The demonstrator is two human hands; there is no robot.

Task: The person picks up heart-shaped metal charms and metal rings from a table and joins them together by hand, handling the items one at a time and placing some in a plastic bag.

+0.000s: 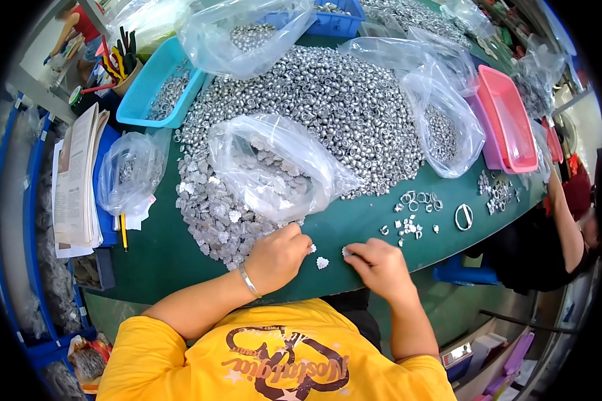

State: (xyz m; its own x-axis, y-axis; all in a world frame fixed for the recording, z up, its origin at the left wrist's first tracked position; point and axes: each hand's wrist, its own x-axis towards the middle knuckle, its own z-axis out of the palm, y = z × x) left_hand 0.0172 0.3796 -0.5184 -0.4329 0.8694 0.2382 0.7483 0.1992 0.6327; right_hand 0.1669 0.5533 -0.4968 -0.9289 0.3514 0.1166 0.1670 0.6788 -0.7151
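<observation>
On the green tabletop, the left hand pinches a small silver piece beside the flat-piece pile, the right hand pinches another, and a third lies between them.

Green worktable, blue shelving, seemingly daylit

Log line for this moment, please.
left hand: at flat-piece pile | right hand: pinching small silver piece | loose piece between hands, on green table
</observation>
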